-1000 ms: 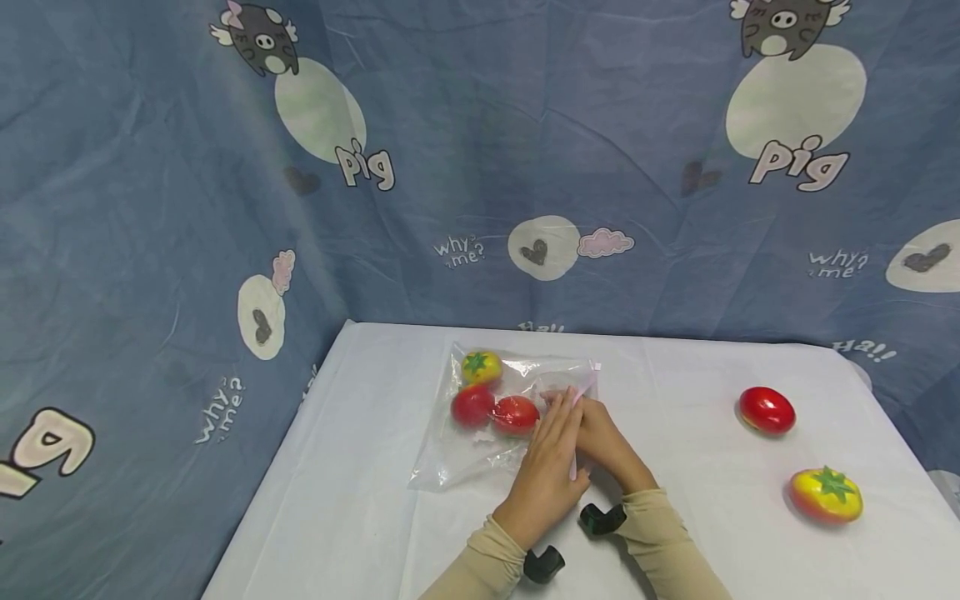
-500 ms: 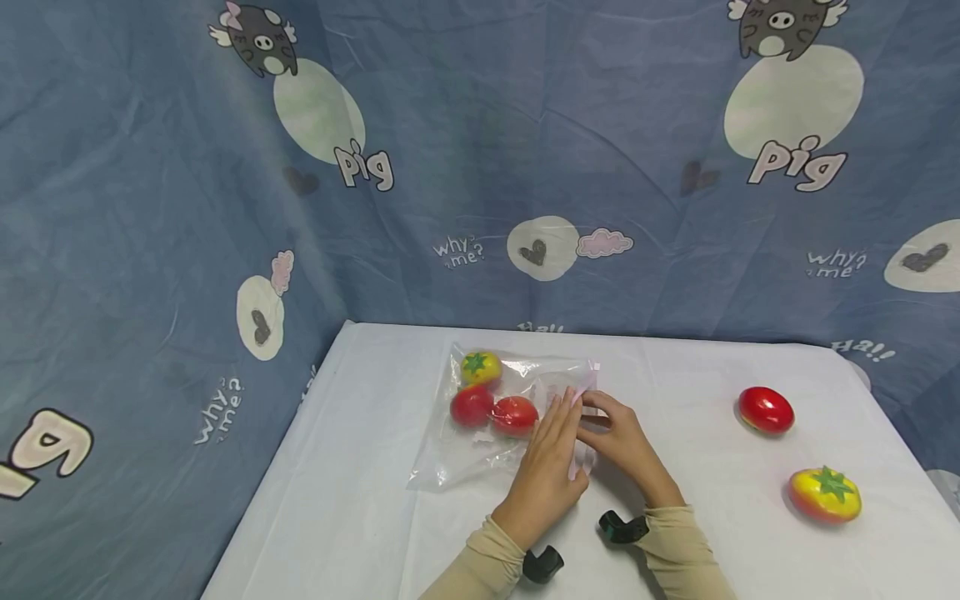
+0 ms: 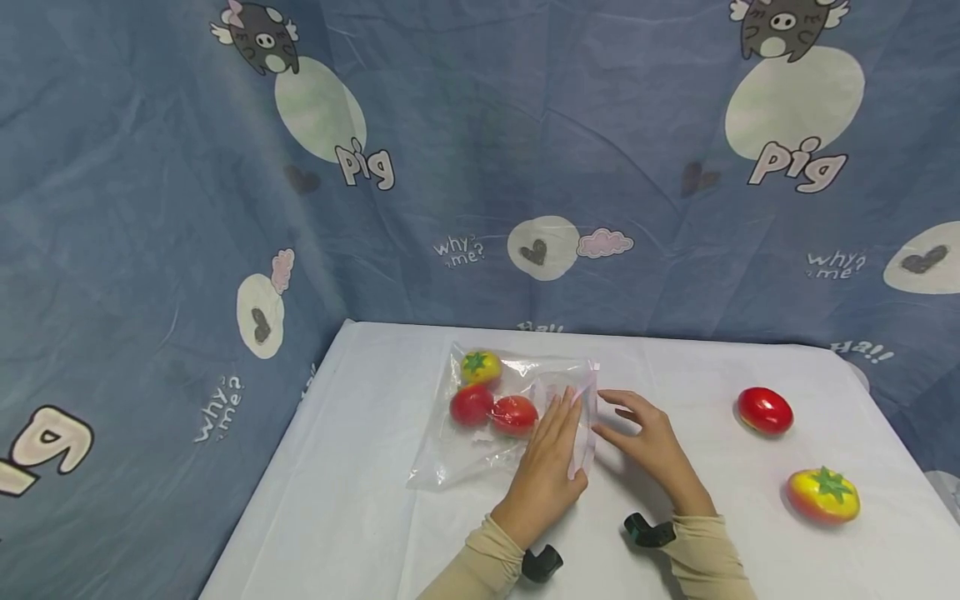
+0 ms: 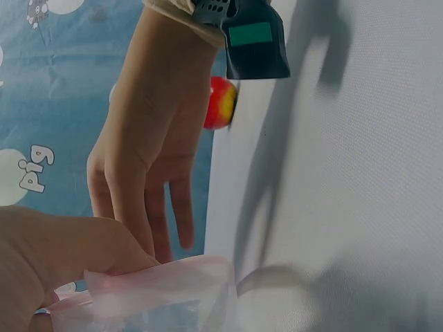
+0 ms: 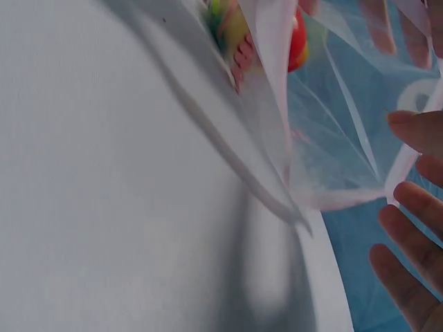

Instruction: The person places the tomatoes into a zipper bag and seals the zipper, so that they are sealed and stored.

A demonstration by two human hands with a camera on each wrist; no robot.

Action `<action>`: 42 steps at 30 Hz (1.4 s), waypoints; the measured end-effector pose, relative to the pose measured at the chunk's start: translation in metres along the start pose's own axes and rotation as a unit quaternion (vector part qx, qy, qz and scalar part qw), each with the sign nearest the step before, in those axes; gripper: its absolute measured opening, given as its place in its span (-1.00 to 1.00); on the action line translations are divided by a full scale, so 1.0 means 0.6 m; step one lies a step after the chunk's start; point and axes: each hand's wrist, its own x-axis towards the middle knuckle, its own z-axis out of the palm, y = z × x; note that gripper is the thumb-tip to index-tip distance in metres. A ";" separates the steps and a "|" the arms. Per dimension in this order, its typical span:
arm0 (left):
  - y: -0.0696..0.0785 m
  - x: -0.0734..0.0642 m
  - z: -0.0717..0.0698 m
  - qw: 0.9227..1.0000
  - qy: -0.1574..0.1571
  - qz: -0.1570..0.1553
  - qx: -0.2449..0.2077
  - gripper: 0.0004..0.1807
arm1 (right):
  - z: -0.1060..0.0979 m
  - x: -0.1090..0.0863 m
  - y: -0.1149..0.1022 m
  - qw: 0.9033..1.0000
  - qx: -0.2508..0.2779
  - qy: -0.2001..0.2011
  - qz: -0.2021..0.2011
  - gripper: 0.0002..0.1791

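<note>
A clear zip bag with a pink strip at its mouth lies on the white table. Inside it are a yellow toy fruit with a green calyx and two red toy fruits, one round and one more oval. My left hand lies across the mouth end, fingers straight and thumb spread. In the right wrist view the bag's mouth gapes. To its right is my right hand, fingers apart and loosely bent, tips close to the bag's edge; whether they touch it I cannot tell.
At the table's right lie a red oval toy fruit and, nearer, a yellow-red one with a green calyx. A blue printed cloth hangs behind and to the left of the white table.
My right hand has drawn back to the right from the bag's mouth, out from beside the left hand. My left hand and the fruits have stayed put.
</note>
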 end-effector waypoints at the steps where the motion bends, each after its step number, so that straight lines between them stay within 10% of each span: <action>1: 0.000 0.000 0.000 1.000 0.000 0.000 0.000 0.11 | -0.003 -0.001 0.001 1.000 -0.008 0.004 -0.002 -0.42; 42: 0.002 0.000 -0.003 1.000 -0.012 -0.013 -0.008 0.10 | -0.127 -0.061 0.029 0.990 -0.114 0.076 0.026 -0.39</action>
